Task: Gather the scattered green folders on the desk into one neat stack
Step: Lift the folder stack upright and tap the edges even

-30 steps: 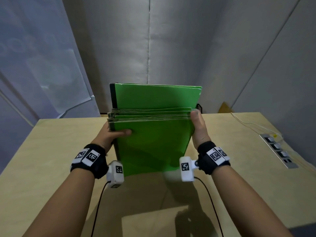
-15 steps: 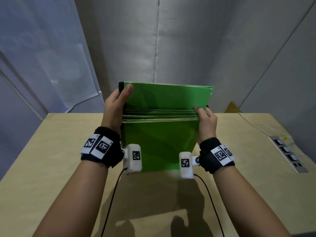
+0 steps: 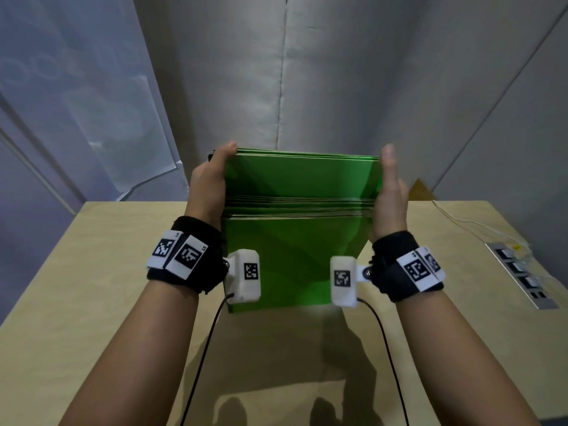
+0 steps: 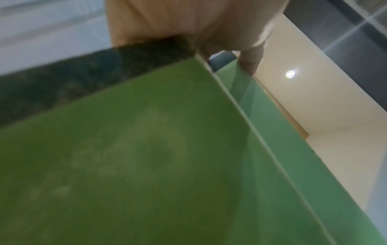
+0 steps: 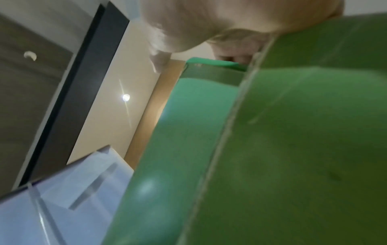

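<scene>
black wristbands (image 3: 184, 256), b/w tags, white cams, cables

- The folders (image 3: 295, 256) are coloured bright green, with pale edges seen along the sheets.
- The desk (image 3: 92, 287) is finished in light tan wood.
- Black wristbands (image 3: 187, 256) are worn, marked with white tags bearing black square codes.
- The power strip (image 3: 522, 275) is coloured grey.
- The wall (image 3: 338, 72) behind is shown in plain grey.
</scene>
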Motion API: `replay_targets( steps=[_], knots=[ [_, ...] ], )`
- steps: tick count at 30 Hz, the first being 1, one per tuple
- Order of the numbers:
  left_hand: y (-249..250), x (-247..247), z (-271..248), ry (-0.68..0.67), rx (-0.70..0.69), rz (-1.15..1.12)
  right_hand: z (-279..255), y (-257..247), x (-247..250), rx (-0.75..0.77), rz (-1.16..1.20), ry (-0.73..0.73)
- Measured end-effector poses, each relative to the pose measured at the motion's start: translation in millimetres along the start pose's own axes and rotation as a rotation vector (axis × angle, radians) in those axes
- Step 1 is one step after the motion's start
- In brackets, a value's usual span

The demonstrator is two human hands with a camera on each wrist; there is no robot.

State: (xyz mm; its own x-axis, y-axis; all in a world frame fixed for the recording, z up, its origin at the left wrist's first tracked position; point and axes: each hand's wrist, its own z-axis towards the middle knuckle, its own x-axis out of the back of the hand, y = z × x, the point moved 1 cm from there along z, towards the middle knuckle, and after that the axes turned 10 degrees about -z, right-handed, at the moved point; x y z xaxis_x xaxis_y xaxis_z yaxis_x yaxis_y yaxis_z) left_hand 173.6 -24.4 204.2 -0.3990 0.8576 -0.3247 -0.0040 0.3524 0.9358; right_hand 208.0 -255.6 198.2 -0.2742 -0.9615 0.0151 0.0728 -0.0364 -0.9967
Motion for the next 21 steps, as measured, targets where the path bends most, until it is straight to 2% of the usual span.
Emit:
replay_targets(
  steps=[5, 10, 13, 17, 20, 21],
  knots=[
    [1.3, 1.9, -4.8, -0.039, -0.021, -0.016, 10.8, -8.5, -5.7, -0.221, -0.066, -0.079],
    [-2.8, 9.6, -12.1, -0.195, -0.056, -0.142, 13.5, -10.7, -5.7, -0.272, -0.095, -0.063],
    [-15.4, 17.6, -18.4, -0.207, -0.149, -0.132, 6.4, -11.6, -5.8, -0.221, -0.118, -0.099],
    [-44.7, 24.9, -29.0, -0.139, -0.369, 0.065, -4.8, -7.3, -2.4, -0.109, -0.121, -0.067],
    [-61.3, 30.6, -27.6, -0.118, -0.452, 0.130, -14.5, -6.4, -6.0, -0.080, -0.099, -0.058],
    [-66.5, 33.4, -26.0, -0.103, -0.439, 0.146, -17.1, -5.0, -5.4, -0.079, -0.067, -0.041]
  ],
)
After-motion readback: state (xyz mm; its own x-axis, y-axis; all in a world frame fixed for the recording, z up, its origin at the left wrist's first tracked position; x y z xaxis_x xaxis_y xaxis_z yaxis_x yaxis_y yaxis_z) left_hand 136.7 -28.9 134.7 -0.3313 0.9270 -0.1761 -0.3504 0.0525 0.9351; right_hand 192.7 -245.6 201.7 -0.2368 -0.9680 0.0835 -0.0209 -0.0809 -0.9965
